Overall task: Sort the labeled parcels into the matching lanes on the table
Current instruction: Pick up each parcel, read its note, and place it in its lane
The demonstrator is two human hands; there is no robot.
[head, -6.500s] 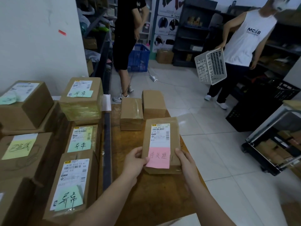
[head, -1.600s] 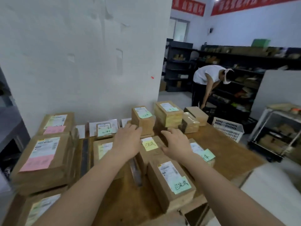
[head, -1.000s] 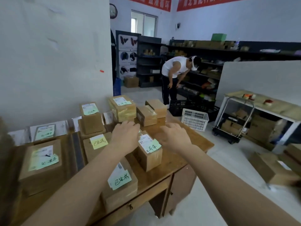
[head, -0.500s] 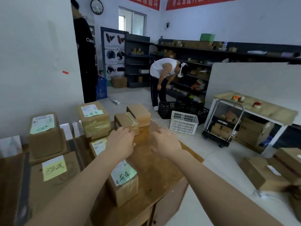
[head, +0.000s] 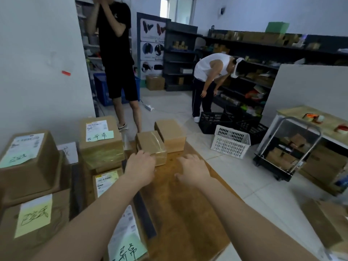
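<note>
While the left hand (head: 140,169) lies at the near left corner of the taped parcel (head: 151,146), at the far end of the bench (head: 180,213), I cannot tell whether its grip is clamped there. The right hand (head: 192,170) hovers to the right over the bench, grip loose, holding nothing. A plain parcel (head: 170,134) sits just beside the taped one.

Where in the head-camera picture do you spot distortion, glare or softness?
Head view: the forearms stretch and the shelving tilts, wide-angle distortion; glare streaks the taped box by the left hand; the corners look soft.
</note>
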